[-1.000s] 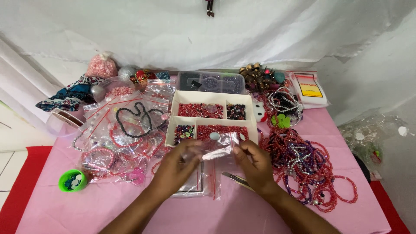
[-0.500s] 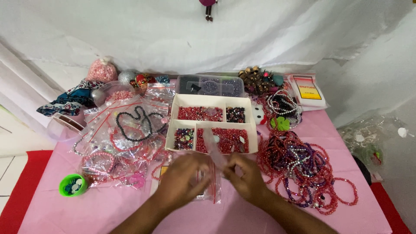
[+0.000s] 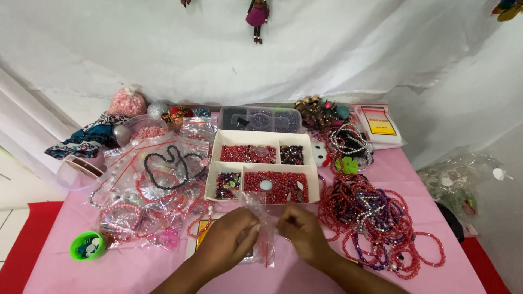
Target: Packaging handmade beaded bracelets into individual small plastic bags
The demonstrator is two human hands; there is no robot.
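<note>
Hands, left [image 3: 229,237] and right [image 3: 299,231], pinch a small clear plastic bag [image 3: 266,239] just before the bead tray [image 3: 265,171], apparently opening it; steady pulling needed.

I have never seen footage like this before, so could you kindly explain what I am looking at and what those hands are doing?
This is one view from a camera worn on a person's head, looking down at their own bare hands; there is no machine. The left hand and right hand together pinch a small clear plastic bag with a red edge. They work over a pink tablecloth. Just beyond the hands sits a white divided tray of mostly red beads. A pile of beaded bracelets lies on the right, bagged necklaces on the left, and a small green cup sits near the left corner.
</note>
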